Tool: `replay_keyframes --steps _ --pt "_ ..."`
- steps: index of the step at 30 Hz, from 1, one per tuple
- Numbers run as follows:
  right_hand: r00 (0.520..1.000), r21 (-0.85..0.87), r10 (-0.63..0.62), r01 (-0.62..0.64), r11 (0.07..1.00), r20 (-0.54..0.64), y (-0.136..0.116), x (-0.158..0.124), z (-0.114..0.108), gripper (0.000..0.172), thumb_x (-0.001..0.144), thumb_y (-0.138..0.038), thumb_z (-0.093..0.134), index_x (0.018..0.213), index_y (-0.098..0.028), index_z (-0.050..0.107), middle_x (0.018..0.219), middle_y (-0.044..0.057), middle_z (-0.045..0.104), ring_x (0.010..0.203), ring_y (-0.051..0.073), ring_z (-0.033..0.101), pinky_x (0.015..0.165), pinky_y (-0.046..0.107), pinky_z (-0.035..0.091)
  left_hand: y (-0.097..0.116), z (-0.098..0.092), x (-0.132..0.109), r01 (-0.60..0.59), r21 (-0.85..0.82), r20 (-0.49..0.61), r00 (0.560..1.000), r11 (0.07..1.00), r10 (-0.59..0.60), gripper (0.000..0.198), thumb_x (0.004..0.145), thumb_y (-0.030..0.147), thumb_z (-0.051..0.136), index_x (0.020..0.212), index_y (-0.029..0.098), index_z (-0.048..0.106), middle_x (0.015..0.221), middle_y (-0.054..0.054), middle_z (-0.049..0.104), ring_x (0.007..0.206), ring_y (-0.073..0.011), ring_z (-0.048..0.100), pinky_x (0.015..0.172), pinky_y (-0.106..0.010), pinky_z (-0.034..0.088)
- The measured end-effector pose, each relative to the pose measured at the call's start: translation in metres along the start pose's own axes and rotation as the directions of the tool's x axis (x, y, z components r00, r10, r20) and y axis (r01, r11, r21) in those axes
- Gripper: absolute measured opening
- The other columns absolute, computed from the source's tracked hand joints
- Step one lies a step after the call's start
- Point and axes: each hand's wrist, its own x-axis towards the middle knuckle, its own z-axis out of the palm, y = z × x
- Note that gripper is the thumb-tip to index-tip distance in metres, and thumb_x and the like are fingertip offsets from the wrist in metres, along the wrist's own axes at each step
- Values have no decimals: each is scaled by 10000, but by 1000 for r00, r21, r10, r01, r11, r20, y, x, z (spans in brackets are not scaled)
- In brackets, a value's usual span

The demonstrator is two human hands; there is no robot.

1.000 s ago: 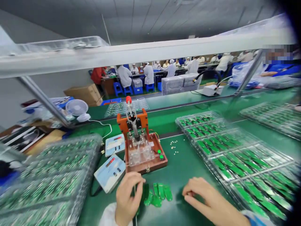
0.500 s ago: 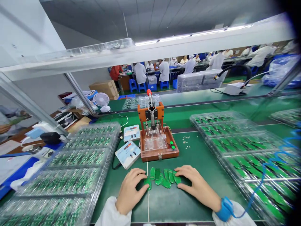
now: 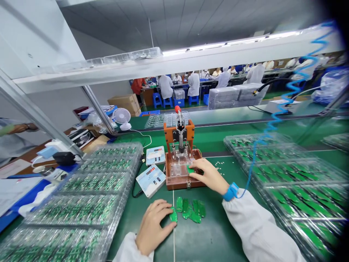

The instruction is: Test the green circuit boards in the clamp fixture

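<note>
Over the clear plate of a press fixture (image 3: 178, 138), my right hand (image 3: 208, 175) pinches a small green circuit board (image 3: 190, 169) between thumb and fingers. My left hand (image 3: 156, 226) rests on the bench mat, its thumb and fingers closed on another green board (image 3: 173, 214) at the left end of a row. Several more green boards (image 3: 195, 210) lie side by side just right of that hand. The fixture has a wooden base (image 3: 174, 183), an orange frame and a red-tipped lever. A blue wrist strap (image 3: 231, 191) with a coiled cord circles my right wrist.
Clear trays of green boards stand left (image 3: 103, 196) and right (image 3: 294, 182). Two white counter boxes (image 3: 151, 181) sit left of the fixture. Tiny white pieces (image 3: 219, 165) lie to its right. A small fan (image 3: 121, 116) stands behind. The blue coiled cord (image 3: 255, 156) hangs across the right side.
My right hand has moved from the row's right end up and left to the fixture, carrying a green board. My left hand stays at the row's left end. The view has shifted slightly.
</note>
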Motion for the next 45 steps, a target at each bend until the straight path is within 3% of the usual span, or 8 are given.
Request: replay_keyframes --steps 8,14,18,21,31,38,42,45 --pt "999 -29 -29 30 999 20 11 5 12 181 964 -368 671 1076 -233 713 1169 101 716 1131 282 612 1003 488 525 6 -12 13 -54 -89 -145 989 995 40 216 799 184 735 1007 230 699 1070 -60 766 1021 -283 688 840 -464 616" --pt "999 -32 -47 47 998 -5 9 -2 16 183 995 -351 618 1103 -225 695 1300 116 662 1239 292 559 1076 525 482 -3 -35 85 -126 -101 -225 969 987 100 134 862 195 689 991 220 714 1140 -77 748 1110 -270 650 954 -478 566" --pt "998 -34 -61 60 998 -26 10 -4 19 162 991 -316 618 1105 -225 690 1215 104 701 1223 291 565 1053 516 504 -22 -27 134 -157 -75 -218 966 985 138 137 843 198 697 975 209 730 1116 -77 754 1093 -268 653 954 -476 561" --pt "997 -40 -63 61 997 -37 8 -4 20 151 991 -299 614 1099 -225 689 1206 100 706 1221 291 563 1045 514 514 -32 -16 151 -180 -53 -171 971 982 169 169 838 202 700 1005 205 725 1132 -73 752 1102 -269 647 975 -490 545" --pt "999 -39 -45 44 998 -23 7 -4 20 164 1001 -296 603 1130 -229 680 1233 85 697 1232 297 544 1058 521 507 -36 -9 147 -118 -162 -132 987 980 97 89 866 212 666 942 204 710 1144 -82 728 1125 -258 631 1000 -476 519" --pt "999 -17 -43 43 999 -32 5 -5 20 175 1011 -304 588 1131 -238 697 1259 82 689 1237 296 549 1076 526 487 -34 -2 141 -130 -134 -141 984 982 111 94 896 197 615 959 198 684 1182 -92 716 1244 -292 572 1057 -534 482" --pt "996 20 -29 31 999 -80 2 -9 18 186 1006 -344 601 1136 -265 709 1339 64 654 1260 296 553 1106 525 456 -25 2 131 -86 -76 -285 957 993 61 128 922 240 606 1009 193 688 1380 -131 594 1327 -323 506 1082 -559 446" --pt "975 66 38 -24 998 -219 -3 -9 8 231 1041 -360 523 1182 -263 678 1354 91 636 1266 288 563 1096 515 457 -9 3 121 -79 -99 -453 891 992 26 141 943 242 566 1023 190 670 1141 -123 653 1086 -268 625 906 -450 539"
